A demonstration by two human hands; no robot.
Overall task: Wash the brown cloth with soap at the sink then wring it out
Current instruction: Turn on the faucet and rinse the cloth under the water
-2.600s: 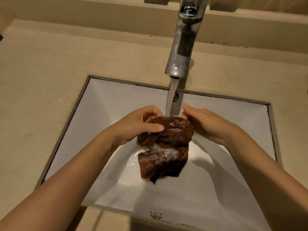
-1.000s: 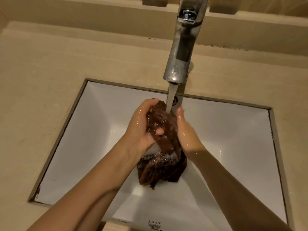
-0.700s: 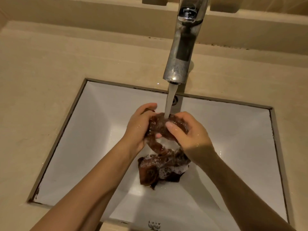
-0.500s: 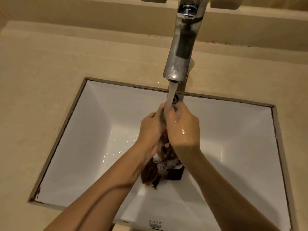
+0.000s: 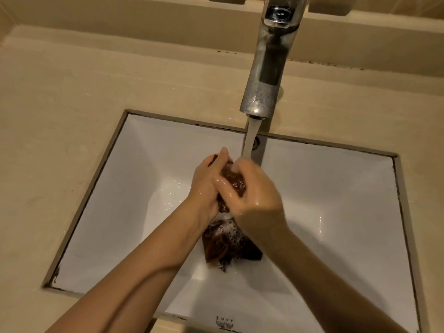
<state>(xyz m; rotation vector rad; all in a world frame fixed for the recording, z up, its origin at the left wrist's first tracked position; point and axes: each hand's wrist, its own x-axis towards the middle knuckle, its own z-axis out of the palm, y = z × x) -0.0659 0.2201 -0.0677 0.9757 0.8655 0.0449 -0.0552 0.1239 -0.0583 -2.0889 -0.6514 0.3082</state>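
Note:
The wet brown cloth (image 5: 228,243) hangs over the middle of the white sink (image 5: 336,200), its lower part covered in soap foam. My left hand (image 5: 207,186) and my right hand (image 5: 254,198) press together around its upper part, and a small patch of cloth shows between the fingers. Both hands are wet and glossy. Water runs from the metal faucet (image 5: 266,75) and lands on the fingertips of my right hand. Much of the cloth's top is hidden by my hands.
A beige stone counter (image 5: 72,116) surrounds the sink on all sides, with a raised ledge (image 5: 144,27) along the back. The overflow hole (image 5: 257,141) sits in the sink's back wall behind the water stream.
My hands went from holding the cloth spread apart to squeezing it together under the stream. Since half a second ago they slid slightly against each other, exposing a bit of cloth.

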